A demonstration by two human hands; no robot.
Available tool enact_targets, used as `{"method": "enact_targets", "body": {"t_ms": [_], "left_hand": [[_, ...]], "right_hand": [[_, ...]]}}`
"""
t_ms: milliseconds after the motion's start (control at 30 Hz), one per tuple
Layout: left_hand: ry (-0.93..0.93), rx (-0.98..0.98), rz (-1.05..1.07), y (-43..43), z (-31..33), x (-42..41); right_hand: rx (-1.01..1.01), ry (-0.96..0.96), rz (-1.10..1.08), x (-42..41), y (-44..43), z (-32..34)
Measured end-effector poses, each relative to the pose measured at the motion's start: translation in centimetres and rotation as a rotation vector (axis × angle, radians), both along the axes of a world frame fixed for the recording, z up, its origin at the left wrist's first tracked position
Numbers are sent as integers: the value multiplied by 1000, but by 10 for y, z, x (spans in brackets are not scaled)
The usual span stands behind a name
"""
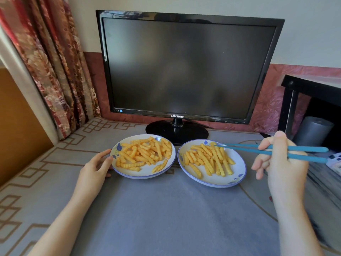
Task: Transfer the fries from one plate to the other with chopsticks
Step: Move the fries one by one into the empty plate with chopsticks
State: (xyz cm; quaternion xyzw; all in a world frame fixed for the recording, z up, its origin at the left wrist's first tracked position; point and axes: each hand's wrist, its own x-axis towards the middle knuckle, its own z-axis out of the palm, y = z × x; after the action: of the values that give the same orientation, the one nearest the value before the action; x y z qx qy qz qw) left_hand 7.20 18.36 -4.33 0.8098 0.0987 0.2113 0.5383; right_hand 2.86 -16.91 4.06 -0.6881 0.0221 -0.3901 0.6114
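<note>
Right hand (280, 163) holds blue chopsticks (306, 149) toward their back ends: thumb on top, fingers curled round both sticks, little finger loose below. Sticks run nearly level and point left, with the tips close together over the far part of the right plate (212, 184). Tips sit at or just above the right fries (208, 159) near the far rim; contact cannot be told, nor whether a fry is pinched. Left hand (96, 167) lies on the surface (166, 209) at the left side of the left plate (144, 176), fingers relaxed, thumb tip and forefinger touching the rim. Left fries (145, 152), crinkle-cut and orange-yellow, are piled across most of the left plate. Right fries lie thinner, mostly over the centre and far half of their plate. Both plates are white with a blue rim line and blue floral marks. They stand side by side, facing rims close; whether they touch cannot be told. Surface carries a grey-blue cloth (46, 172) with a brown key-pattern border. Black monitor (184, 67), screen dark, stands just behind the plates, its oval foot behind the gap between them. Patterned curtain (51, 61) hangs far left. Black shelf (313, 85) stands at right, with a grey cylinder (313, 132) beneath it. Both forearms are bare and enter from the bottom edge.
</note>
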Motion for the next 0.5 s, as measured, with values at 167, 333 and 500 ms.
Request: {"method": "enact_targets", "body": {"t_ms": [167, 333, 500], "left_hand": [[5, -1, -1, 2, -2, 2], [-2, -8, -2, 1, -2, 2], [3, -21, -6, 2, -4, 3]], "right_hand": [[14, -26, 108, -2, 13, 1], [42, 13, 306, -2, 40, -5], [-52, 66, 464, 0, 67, -21]]}}
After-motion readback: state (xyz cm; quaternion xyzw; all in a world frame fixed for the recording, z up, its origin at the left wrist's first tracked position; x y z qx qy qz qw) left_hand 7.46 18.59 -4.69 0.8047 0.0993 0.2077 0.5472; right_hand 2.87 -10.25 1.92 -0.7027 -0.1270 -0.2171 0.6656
